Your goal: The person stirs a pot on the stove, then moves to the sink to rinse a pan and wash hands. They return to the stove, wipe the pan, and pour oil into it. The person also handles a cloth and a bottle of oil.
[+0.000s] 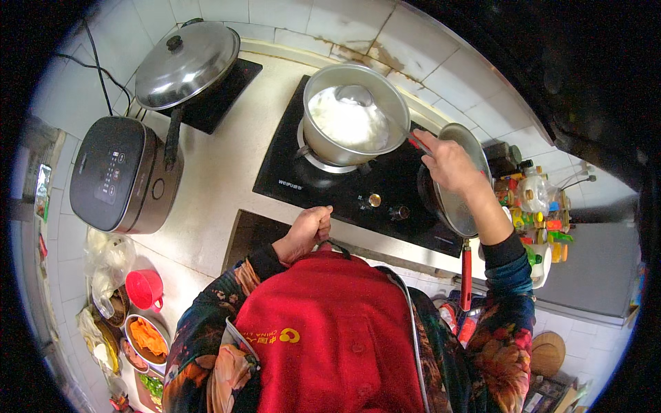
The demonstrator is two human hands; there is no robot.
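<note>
The right hand (451, 164) is closed around the handle of a metal ladle (356, 95), whose rounded end lies in a deep metal pot (395, 104) among cloudy white contents (342, 122). The pot stands on the left burner of a black glass gas stove (286, 175), which is set into a pale bench (200, 196). The left hand (305, 230) is curled into a loose fist near the front edge of the bench, against the top of a red apron (317, 303); I cannot tell whether the fingers have hold of anything. A red-handled pan (466, 272) sits on the stove's right side, below the right forearm. To the left are a frying pan under a domed steel lid (186, 65) and a dark multicooker (103, 175). Nearer the person stand a red mug (144, 289) and a bowl of orange slices (147, 337), side by side.
</note>
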